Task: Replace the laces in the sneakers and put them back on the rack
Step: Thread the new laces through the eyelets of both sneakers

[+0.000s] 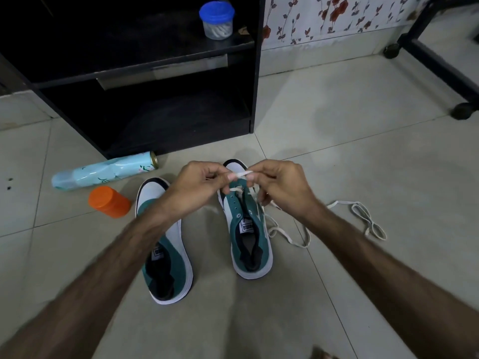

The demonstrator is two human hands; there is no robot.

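- A pale blue spray can (103,170) with a floral print lies on its side on the light grey tiled floor (363,141), just in front of the black wooden shoe rack (160,99).
- A squat orange plastic jar (110,201) stands near the can, just beside the toe of the left sneaker.
- The left green-and-white suede sneaker (166,244) sits on the floor with its toe pointing at the rack; the left forearm crosses over its front, so its eyelets are hidden.
- A clear plastic tub with a blue lid (217,20) stands on the rack's upper shelf.
- The left hand (199,182) is curled, pinching one end of a flat white shoelace (239,174) above the toe of the right sneaker.
- The right green-and-white suede sneaker (246,224) stands beside its mate, slightly apart, with the lace threaded through its front eyelets only.
- The right hand (280,187) is curled too, pinching the same lace close to the left fingertips.
- The loose white length of lace (363,216) trails in loops across the floor to the right of the sneaker.
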